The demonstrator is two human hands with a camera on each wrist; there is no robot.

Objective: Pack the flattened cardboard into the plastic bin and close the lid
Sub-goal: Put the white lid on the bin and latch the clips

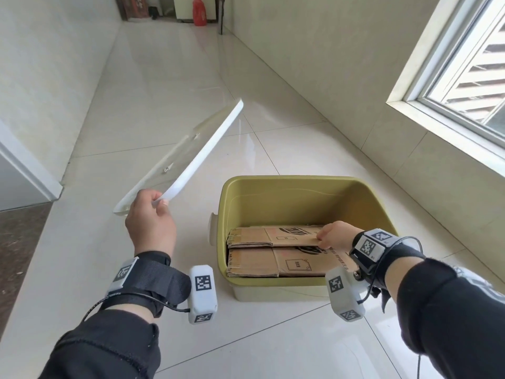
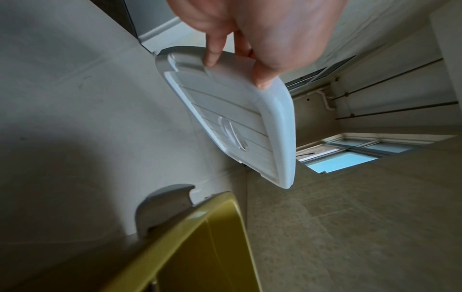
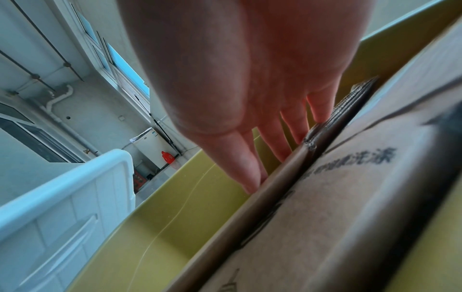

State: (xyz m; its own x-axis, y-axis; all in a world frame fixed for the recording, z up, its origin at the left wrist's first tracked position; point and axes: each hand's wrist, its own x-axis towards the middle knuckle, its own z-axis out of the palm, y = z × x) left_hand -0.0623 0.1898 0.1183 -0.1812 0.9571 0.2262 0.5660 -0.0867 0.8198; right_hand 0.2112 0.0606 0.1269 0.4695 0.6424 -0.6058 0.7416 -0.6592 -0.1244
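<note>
An olive-yellow plastic bin [image 1: 300, 184] stands on the tiled floor, its top uncovered. Flattened cardboard [image 1: 254, 262] lies inside it in two overlapping stacks against the near wall. My right hand [image 1: 322, 239] reaches into the bin and pinches the far edge of the upper cardboard [image 3: 337, 197], fingers [image 3: 282, 154] behind the edge. To the left of the bin my left hand [image 1: 159, 202] grips the near end of the white lid [image 1: 191, 157] and holds it tilted in the air. The left wrist view shows my fingers [image 2: 212, 53] curled on the lid's rim [image 2: 237, 118], above the bin's corner [image 2: 200, 247].
A pale latch [image 1: 211, 228] sits on the bin's left end. A wall with a window [image 1: 464, 77] runs along the right. A red bottle [image 1: 199, 10] stands at the corridor's far end. Dark flooring [image 1: 19, 242] borders the tiles at left.
</note>
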